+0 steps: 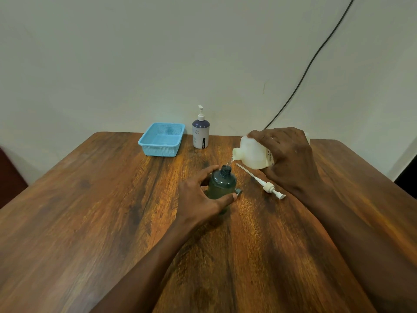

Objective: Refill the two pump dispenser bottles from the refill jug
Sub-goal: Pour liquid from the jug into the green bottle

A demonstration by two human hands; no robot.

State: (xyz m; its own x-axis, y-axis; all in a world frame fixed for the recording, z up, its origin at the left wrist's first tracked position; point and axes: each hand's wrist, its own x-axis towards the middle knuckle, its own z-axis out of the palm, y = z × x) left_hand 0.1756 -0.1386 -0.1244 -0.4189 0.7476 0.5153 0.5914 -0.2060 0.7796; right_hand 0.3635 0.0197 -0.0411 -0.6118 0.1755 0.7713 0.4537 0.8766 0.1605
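Just right of the frame's centre, the pour into the first bottle is under way. The left hand [203, 196] is curled round the dark green translucent plastic bottle [222, 185], thumb on the near side and fingers on the far side. It steadies the bottle upright on the brown wooden table [90, 199], with the neck open. The right hand [287, 159] grips the white plastic refill jug [252, 154] from above, fingers wrapped over its body. The jug is tipped so that its spout points left and down, just above the bottle's mouth without touching it. A thin clear stream [230, 162] falls between them.

The white pump head with its long dip tube [268, 186] lies flat on the table just right of the bottle, below the jug. A small grey cap [238, 191] sits against the bottle's right side (probably the jug's own, though I can't be sure).

The fill level is hard to read through the tinted wall. As I judge it, the next move calls for keeping that narrow stream centred on the small neck, then levelling the jug before it brims. After that the pump goes back on.

The second bottle waits at upper centre by the wall. It is a white-and-purple pump bottle [200, 134] with its pump on, beside a light blue plastic mesh basket [161, 140]. A dark strip low on its front reads "JOYO", set vertically. The jug carries small dark print beside the right hand, too small to read.
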